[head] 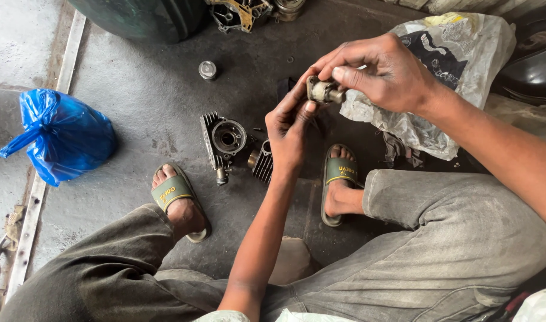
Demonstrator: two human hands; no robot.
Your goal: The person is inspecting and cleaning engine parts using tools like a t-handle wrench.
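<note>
My right hand (383,71) and left hand (289,128) both pinch a small metal engine part (324,90), fingers closed around it. It sits above the finned cylinder head (223,142) on the greasy floor (136,119)

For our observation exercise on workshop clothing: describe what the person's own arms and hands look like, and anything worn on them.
Both forearms are bare, with no sleeves showing. The left hand and right hand wear no gloves, rings or watch, and both look smudged with dark workshop grime. A pale shirt hem shows at the bottom edge.
</note>
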